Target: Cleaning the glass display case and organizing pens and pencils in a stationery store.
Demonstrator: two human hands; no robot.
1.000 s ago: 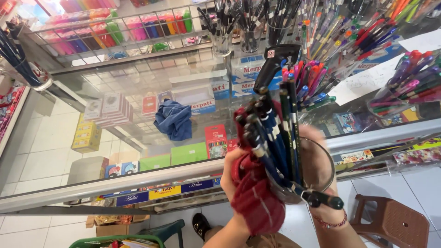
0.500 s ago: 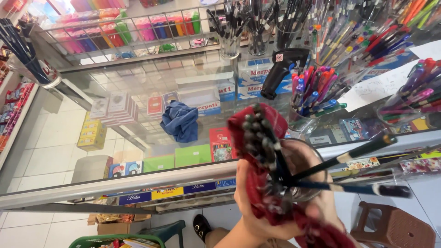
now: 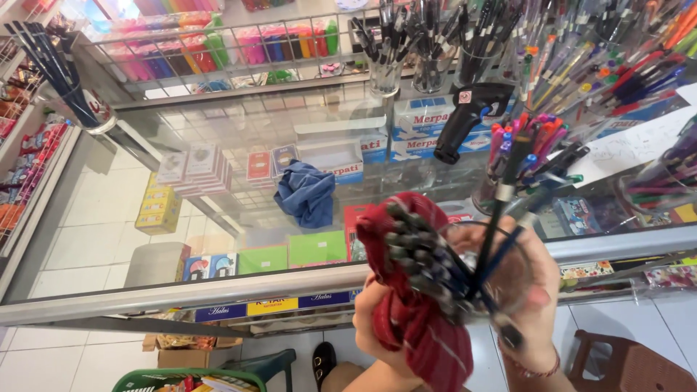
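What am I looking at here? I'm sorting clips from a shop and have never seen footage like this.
This is one picture from a camera worn on a person's head, looking down at their own two bare hands, no machine. The right hand holds a clear plastic cup of dark pens. The left hand presses a red striped cloth against the pens. Below them is a glass shop counter. On it lie a crumpled blue cloth, a black handheld scanner and clear cups of coloured pens. A wire rack of bright markers stands at the back.
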